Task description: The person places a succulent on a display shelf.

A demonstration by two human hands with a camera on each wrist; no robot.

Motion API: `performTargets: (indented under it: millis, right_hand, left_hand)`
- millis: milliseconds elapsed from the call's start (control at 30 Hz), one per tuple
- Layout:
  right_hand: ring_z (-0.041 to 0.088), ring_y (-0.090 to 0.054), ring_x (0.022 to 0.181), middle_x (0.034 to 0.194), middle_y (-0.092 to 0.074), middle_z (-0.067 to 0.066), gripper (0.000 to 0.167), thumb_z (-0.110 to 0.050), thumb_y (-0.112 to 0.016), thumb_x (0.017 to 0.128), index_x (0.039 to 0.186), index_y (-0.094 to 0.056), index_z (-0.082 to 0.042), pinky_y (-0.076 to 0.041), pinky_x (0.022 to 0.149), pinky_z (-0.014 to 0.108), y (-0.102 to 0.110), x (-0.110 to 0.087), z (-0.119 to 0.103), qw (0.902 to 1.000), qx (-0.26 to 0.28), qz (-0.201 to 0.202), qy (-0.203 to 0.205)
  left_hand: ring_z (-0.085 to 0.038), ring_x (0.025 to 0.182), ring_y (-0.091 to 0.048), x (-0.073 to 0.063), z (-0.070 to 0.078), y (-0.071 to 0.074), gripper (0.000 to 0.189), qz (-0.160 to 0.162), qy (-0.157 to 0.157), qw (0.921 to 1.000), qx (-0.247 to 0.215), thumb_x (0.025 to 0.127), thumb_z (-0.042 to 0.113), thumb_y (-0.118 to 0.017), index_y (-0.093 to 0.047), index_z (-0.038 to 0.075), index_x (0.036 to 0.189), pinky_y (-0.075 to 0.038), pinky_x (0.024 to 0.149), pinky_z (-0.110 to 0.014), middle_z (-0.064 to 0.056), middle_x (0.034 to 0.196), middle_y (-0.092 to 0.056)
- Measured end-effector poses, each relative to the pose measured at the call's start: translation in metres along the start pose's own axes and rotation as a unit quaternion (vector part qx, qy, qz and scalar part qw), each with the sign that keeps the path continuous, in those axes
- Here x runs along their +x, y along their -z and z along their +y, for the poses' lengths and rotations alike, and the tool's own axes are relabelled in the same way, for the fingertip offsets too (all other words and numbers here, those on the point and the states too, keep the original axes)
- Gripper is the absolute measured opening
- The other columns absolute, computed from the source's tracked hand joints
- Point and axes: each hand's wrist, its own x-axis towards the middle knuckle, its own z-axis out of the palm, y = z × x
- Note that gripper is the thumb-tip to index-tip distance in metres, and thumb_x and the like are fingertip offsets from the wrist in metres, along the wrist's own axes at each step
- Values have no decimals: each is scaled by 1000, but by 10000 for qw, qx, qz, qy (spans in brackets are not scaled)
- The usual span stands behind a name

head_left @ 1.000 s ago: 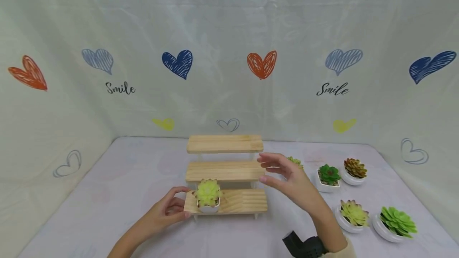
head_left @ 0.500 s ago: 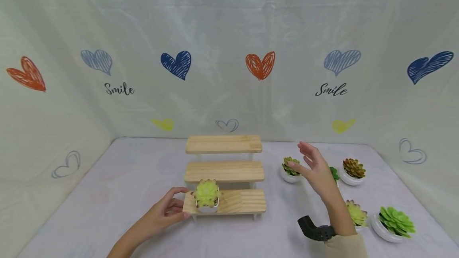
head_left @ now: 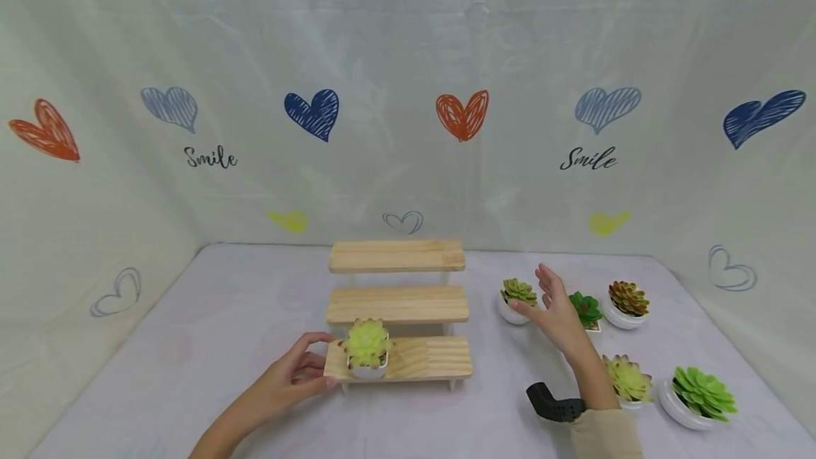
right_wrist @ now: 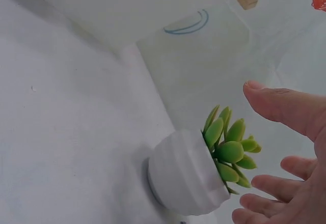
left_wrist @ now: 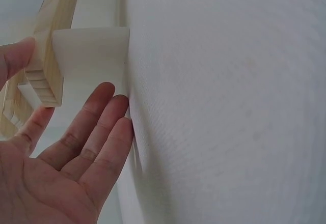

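There are two hands, one stand (head_left: pixel 397 304) with three wooden steps, and six little plants in white pots.

One plant, the step plant (head_left: pixel 367 346), sits near the left end of the bottom step. The other five are on the table (head_left: pixel 255 296), to the right of the stand: the near plant (head_left: pixel 518 292), the dark green plant (head_left: pixel 585 309), the brown plant (head_left: pixel 628 297), the pale plant (head_left: pixel 629 376) and the bright green plant (head_left: pixel 704 395).

The left hand (head_left: pixel 299 377) pinches the left end of the bottom step with its thumb and first finger. Its other three fingers stick out straight. The right hand (head_left: pixel 557 317) is free, with its thumb spread away from its fingers. It is just beside the near plant, with a gap between them.

One second ago, the right hand was next to the right end of the stand. Now it is over by the plants. Half a second ago it hid more of the dark green plant than it does now. The left hand, the stand and the step plant have stayed put.
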Motion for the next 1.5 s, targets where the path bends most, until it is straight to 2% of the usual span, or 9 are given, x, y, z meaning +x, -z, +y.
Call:
performTargets:
  millis: [167,333,633,733,833,967,1100,1267,1500]
  right_hand:
    - [40,-8,141,154,-7,22,98,-24,-69,85,148,3,-5,-13,112,53,-5,2,6,9995,-38,-148,-269]
    - [43,-9,140,154,-9,23,98,-21,-69,84,148,3,-2,-14,111,55,-8,4,10,9993,-13,-244,-285]
    - [53,-20,132,149,-13,30,98,-27,-70,83,148,-2,-2,-31,102,58,-9,5,16,9963,-390,-495,-591]
    - [51,-30,129,147,-18,30,98,-28,-72,81,148,-6,-2,-38,97,55,-9,5,16,9952,-498,-516,-661]
    - [46,-42,122,145,-23,29,95,-26,-73,81,147,-10,-2,-46,88,46,-8,4,17,9953,-485,-528,-650]
    - [32,-58,96,141,-28,30,89,-20,-72,81,146,-14,1,-50,72,35,-7,3,17,9956,-404,-646,-537]
    - [16,-56,74,127,-43,27,80,-18,-72,81,142,-25,3,-48,63,31,-7,1,17,9956,-426,-667,-501]
    - [15,-53,72,104,-57,19,76,-21,-74,79,138,-33,5,-46,60,30,-9,3,21,9950,-623,-619,-482]
    - [18,-52,81,105,-56,19,82,-29,-74,78,137,-33,9,-44,64,29,-11,2,22,9933,-791,-638,-551]
  left_hand:
    - [-4,94,-62,0,1,1,60,-9,29,10000,36,89,17,-63,-28,-1,135,-50,77,-20,-22,109,-61]
    - [-4,94,-61,-1,2,1,61,-9,78,10000,20,89,17,-63,-28,-1,136,-49,77,-21,-21,110,-62]
    - [-4,94,-61,0,0,1,60,-4,62,10000,63,89,17,-63,-29,0,135,-49,77,-21,-21,109,-62]
    - [-4,94,-61,1,0,1,60,-9,86,9999,53,89,18,-63,-29,1,136,-49,77,-21,-20,109,-62]
    - [-4,95,-61,1,-1,1,60,-5,89,9999,67,89,18,-63,-29,1,136,-49,77,-20,-19,109,-62]
    - [-5,95,-61,1,0,1,60,2,113,9999,52,89,18,-63,-29,1,135,-49,77,-20,-20,109,-62]
    - [-5,94,-61,1,1,1,60,1,119,9999,76,89,18,-63,-29,1,135,-49,77,-20,-19,109,-62]
    - [-5,94,-61,1,1,1,59,-18,53,9999,109,89,18,-63,-30,1,134,-49,77,-20,-19,108,-62]
    - [-4,94,-61,1,-1,2,59,-44,-11,9999,101,90,17,-62,-29,0,135,-50,77,-21,-20,108,-62]
